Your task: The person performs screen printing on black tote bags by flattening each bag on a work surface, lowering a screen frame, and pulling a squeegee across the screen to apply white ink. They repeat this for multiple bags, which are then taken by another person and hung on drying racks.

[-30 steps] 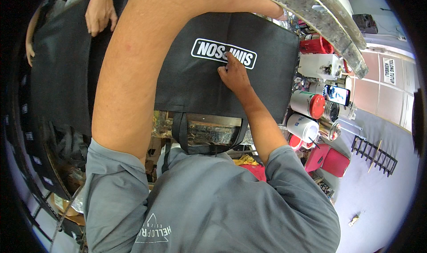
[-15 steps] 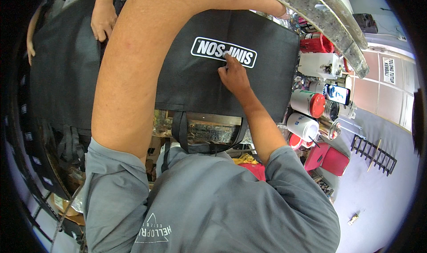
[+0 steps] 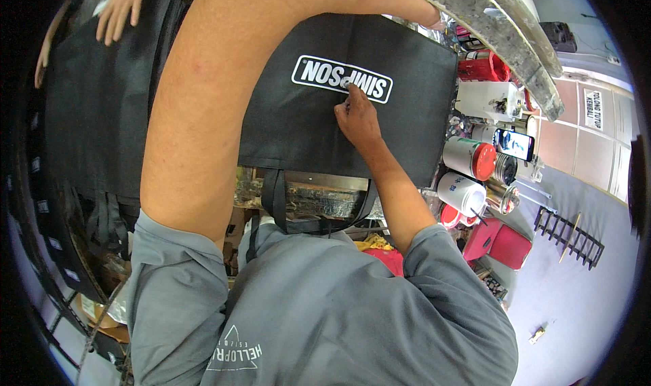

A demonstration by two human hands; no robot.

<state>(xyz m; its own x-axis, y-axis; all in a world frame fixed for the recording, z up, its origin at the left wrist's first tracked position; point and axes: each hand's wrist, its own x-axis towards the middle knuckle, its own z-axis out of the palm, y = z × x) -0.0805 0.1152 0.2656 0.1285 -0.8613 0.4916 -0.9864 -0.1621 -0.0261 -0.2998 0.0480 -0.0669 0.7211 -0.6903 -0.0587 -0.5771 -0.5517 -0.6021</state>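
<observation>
A black fabric bag (image 3: 407, 135) lies flat before me, with a white-outlined printed label (image 3: 322, 75) on it and its strap handle (image 3: 274, 199) hanging toward me. My right hand (image 3: 358, 117) is closed, its fingertips at the lower edge of the print; whatever they may pinch is too small to make out. My left arm reaches across the bag to the far right. There my left hand (image 3: 422, 7) grips the end of a raised, stained screen-printing frame (image 3: 498, 40), its fingers partly hidden.
Another person's hand (image 3: 121, 11) is over more black bags (image 3: 95, 114) at the left. Along the right side stand a white tub (image 3: 485, 100), paint cans (image 3: 462, 157) with red lids, and a lit phone (image 3: 514, 144). A red chair (image 3: 510, 245) stands beyond them.
The other person's hand has moved up and left, off the cloth edge, with its fingers spreading. My right fingers have shifted slightly on the print; my left hand stays at the frame.
</observation>
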